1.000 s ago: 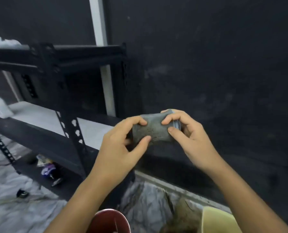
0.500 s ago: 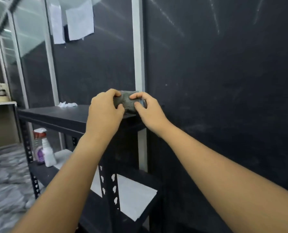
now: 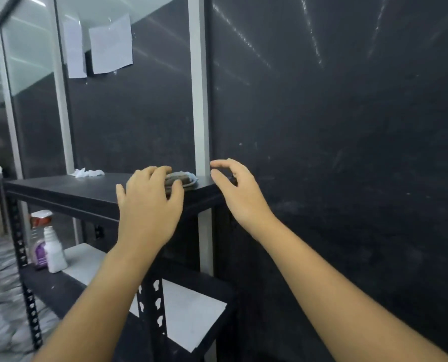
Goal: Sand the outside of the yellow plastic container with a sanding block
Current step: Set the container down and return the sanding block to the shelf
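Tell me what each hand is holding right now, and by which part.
Nothing is held. The sanding block lies on the black shelf; the left hand touches its near end with straight fingers, and the right hand is empty.

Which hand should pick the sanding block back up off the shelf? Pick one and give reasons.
Left. The left hand already rests over the sanding block on the top shelf, fingers touching it. The right hand hovers open beside it, clear of the block.
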